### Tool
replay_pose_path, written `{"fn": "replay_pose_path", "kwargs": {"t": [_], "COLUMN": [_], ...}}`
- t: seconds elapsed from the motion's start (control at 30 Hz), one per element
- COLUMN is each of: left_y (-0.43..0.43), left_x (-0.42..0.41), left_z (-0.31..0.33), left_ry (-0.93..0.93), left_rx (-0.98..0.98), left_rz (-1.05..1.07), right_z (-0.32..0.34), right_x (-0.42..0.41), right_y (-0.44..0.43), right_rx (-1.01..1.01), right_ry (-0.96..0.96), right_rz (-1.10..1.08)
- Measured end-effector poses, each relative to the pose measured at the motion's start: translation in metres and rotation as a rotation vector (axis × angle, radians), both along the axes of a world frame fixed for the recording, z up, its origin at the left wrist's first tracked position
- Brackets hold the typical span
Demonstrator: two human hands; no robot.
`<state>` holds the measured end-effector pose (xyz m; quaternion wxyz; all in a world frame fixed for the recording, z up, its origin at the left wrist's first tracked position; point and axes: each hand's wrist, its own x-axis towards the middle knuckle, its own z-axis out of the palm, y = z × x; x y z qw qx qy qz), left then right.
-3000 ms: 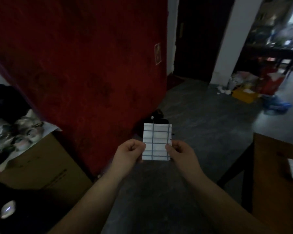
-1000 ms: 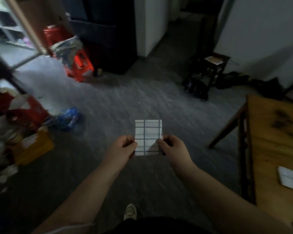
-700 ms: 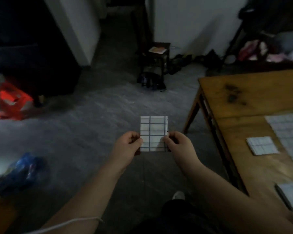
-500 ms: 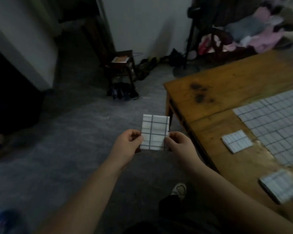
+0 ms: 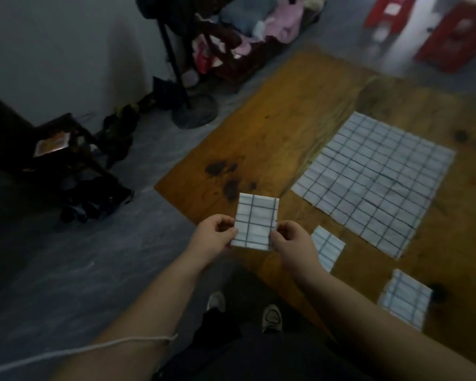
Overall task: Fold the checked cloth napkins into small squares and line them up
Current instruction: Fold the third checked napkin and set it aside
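I hold a folded checked napkin [image 5: 256,220], white with dark lines, upright in front of me. My left hand [image 5: 213,235] pinches its lower left edge and my right hand [image 5: 291,239] pinches its lower right edge. It hangs over the near left corner of the wooden table [image 5: 280,127]. On the table lie a large unfolded checked napkin [image 5: 374,180], a small folded square [image 5: 327,247] just right of my right hand, and another folded square [image 5: 404,299] nearer the front edge.
Grey floor spreads to the left. A dark low stool [image 5: 58,149] with shoes around it stands by the wall. A rack with piled clothes [image 5: 245,28] sits beyond the table, and red stools [image 5: 445,31] at the top right. My feet [image 5: 245,309] stand by the table's edge.
My view has swung right, from a red wall across the room to the table. The table and its napkins have come into full view. Both hands keep the same pinch on the folded napkin.
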<state>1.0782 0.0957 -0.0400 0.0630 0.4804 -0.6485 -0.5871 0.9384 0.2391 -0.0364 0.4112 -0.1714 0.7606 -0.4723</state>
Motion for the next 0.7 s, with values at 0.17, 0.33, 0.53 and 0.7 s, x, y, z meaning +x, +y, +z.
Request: {"fn": "replay_pose_path", "kwargs": {"t": [0.17,0.33,0.53,0.7], "left_y": [-0.045,-0.081,-0.102,-0.108], "left_x": [-0.069,-0.121,-0.151,-0.151], "left_z": [-0.041,-0.071,-0.097,-0.112], "left_ry": [-0.103,-0.214,-0.298,-0.308], "left_rx": [-0.035,-0.112,-0.217,-0.295], "left_rz": [-0.271,-0.499,-0.785,-0.98], "right_z": [-0.04,-0.069,-0.098,-0.11], "right_x": [-0.033,-0.043,-0.05,-0.042], "right_y": [-0.02,-0.052,-0.082,-0.091], "right_rx": [0.102,0.262,0.462,0.566], "right_ry": [-0.01,0.017,0.076,0.17], "right_rz": [-0.215,-0.414,-0.442,-0.352]}}
